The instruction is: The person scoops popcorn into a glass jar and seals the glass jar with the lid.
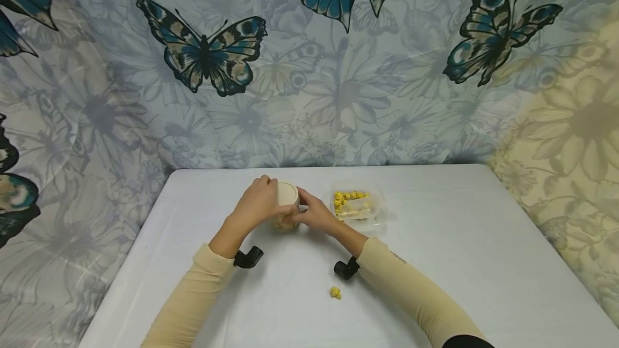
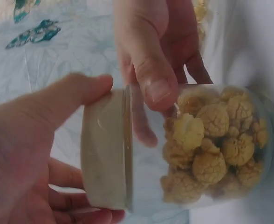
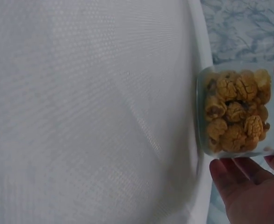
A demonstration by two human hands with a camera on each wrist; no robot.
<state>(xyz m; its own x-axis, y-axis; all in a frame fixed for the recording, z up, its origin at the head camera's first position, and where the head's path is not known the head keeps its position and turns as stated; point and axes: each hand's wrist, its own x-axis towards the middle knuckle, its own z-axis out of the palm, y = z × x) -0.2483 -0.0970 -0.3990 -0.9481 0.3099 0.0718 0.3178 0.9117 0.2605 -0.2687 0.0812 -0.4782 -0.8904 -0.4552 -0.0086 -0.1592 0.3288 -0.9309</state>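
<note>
Both hands meet at a clear plastic jar [image 1: 286,209] standing near the middle of the white table [image 1: 459,262]. The left hand [image 1: 258,203] curls round the beige lid [image 1: 287,194], thumb and fingers wrapped on its rim. The right hand [image 1: 315,212] grips the jar's clear body, its thumb pressed against the wall just below the lid. The jar is roughly half full of small yellow crinkled cookies [image 2: 211,144]. Just beside the right hand sits an open plastic tray [image 1: 374,214] with more yellow pieces, though they look blurry from here. 1 loose cookie [image 1: 336,292] lies on the table nearer the person, between the 2 sleeves.
</note>
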